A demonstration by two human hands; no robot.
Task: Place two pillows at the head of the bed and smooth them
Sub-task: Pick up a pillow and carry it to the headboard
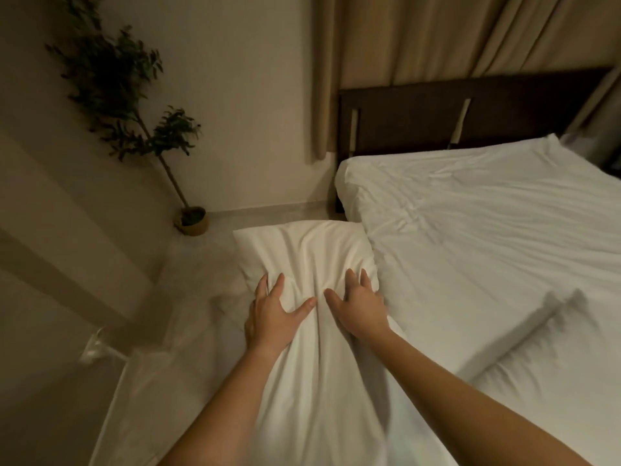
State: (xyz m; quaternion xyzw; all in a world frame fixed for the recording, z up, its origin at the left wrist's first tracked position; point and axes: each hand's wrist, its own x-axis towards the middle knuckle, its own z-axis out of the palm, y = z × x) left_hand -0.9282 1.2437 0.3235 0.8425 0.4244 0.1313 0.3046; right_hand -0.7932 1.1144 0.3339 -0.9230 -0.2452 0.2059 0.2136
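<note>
Pillow (302, 250) btwn bed (487, 210) & plant (134, 105)

Both arms outstretched, left hand (268, 314) and right hand (361, 302) fingers clenched

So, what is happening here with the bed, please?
A person is holding a soft white pillow in both hands beside the bed. The left hand and right hand grip its near part, fingers pressed into the fabric. The pillow is off the white-sheeted mattress, over the floor. The head end by the dark wooden headboard is bare, with no pillow placed there yet. A potted green plant stands in the corner.
</note>
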